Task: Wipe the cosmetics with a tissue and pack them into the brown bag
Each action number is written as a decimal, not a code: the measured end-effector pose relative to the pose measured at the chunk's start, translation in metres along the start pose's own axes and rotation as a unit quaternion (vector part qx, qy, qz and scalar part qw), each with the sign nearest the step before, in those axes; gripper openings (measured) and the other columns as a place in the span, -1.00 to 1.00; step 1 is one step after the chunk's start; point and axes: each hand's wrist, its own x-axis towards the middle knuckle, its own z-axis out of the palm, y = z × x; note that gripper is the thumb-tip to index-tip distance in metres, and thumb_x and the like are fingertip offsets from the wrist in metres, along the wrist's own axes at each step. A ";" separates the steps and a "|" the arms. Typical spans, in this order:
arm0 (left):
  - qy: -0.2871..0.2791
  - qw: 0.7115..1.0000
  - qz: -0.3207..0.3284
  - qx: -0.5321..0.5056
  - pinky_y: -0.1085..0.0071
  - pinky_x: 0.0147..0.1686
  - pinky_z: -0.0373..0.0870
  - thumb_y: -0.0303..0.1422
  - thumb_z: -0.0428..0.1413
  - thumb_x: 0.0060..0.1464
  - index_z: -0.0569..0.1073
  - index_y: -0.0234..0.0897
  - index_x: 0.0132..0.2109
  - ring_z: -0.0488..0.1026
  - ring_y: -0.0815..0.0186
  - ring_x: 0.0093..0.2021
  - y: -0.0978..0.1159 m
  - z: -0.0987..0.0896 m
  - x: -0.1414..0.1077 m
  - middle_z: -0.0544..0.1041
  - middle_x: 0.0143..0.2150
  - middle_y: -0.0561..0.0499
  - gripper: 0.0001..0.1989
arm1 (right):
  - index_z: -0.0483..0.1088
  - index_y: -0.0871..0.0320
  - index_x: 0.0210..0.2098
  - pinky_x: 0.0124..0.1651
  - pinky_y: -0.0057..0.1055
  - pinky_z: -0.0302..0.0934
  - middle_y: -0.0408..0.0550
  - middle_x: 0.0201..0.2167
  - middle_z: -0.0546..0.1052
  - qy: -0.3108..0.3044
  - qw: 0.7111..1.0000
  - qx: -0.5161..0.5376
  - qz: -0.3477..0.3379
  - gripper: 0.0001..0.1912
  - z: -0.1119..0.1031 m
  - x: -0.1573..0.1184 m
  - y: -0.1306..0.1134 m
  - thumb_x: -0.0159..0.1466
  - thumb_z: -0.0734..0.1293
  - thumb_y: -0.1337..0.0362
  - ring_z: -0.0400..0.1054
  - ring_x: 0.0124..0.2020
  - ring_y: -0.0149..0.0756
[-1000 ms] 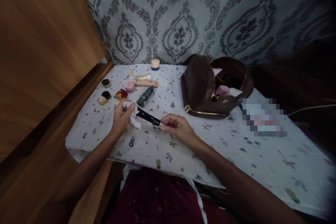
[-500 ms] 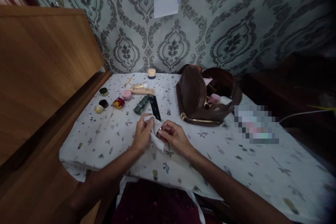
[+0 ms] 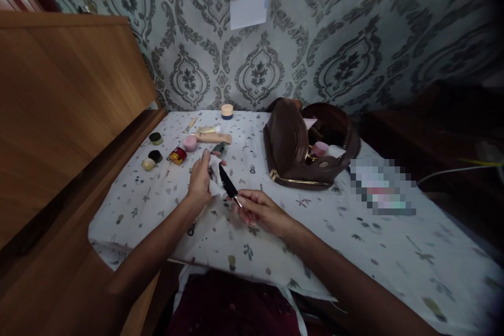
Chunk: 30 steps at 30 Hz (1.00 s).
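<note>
My left hand [image 3: 200, 176] is closed around a crumpled white cloth or tissue [image 3: 214, 185], which lies against the upper part of a slim black item. My right hand [image 3: 262, 210] pinches this slim black item [image 3: 227, 181] by its shiny metallic end, and the black part slants up and left toward the cloth. Its exact kind I cannot make out. Just beyond my left hand lies a dark green tube [image 3: 219, 148], mostly hidden by the fingers and cloth. A red and gold container [image 3: 177, 155] and a pink round jar [image 3: 190, 143] are to the left of that hand.
An open brown bag [image 3: 289, 142] holding several items stands on the right of the patterned tablecloth [image 3: 275, 241]. Peach tube [image 3: 212, 137], cream-lidded jar [image 3: 227, 111] and small dark-lidded pots [image 3: 156, 138] lie toward the back and left. A wooden cabinet [image 3: 71, 100] borders the left.
My left hand has moved up and left with the cloth, now covering most of the green tube. My right hand has lowered slightly, and the metallic end of the black item shows more clearly.
</note>
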 end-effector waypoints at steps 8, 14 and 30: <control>-0.182 0.981 -0.058 0.011 0.56 -0.69 0.25 0.01 0.30 -0.12 0.37 -0.28 0.00 0.34 0.51 -0.65 -0.020 0.007 -0.025 0.60 -0.23 -0.04 -0.37 | 0.45 0.23 -0.46 -0.64 -0.62 0.02 -0.11 -0.55 0.52 0.066 0.995 0.075 -0.006 -0.58 -0.002 0.006 0.003 0.00 0.54 -0.01 0.23 -0.66 -0.57; -0.270 0.957 -0.066 0.085 0.54 -0.52 0.37 -0.06 0.28 -0.04 0.32 -0.24 0.08 0.43 0.46 -0.49 -0.025 -0.007 -0.030 0.55 -0.06 -0.10 -0.39 | 0.39 0.19 -0.55 -0.64 -0.51 0.11 -0.18 -0.69 0.44 0.101 0.987 -0.122 -0.032 -0.50 -0.006 0.007 0.013 0.08 0.41 -0.16 0.30 -0.71 -0.42; -0.393 0.766 0.251 0.443 0.16 0.22 0.32 -0.39 0.12 0.14 0.22 -0.10 0.34 0.37 0.07 0.23 -0.015 0.029 -0.019 0.40 0.28 -0.05 -0.38 | 0.37 0.15 -0.25 -0.61 -0.52 0.09 -0.23 -0.60 0.39 0.278 0.919 -0.141 -0.242 -0.62 -0.043 -0.057 -0.070 0.24 0.35 -0.07 0.20 -0.66 -0.49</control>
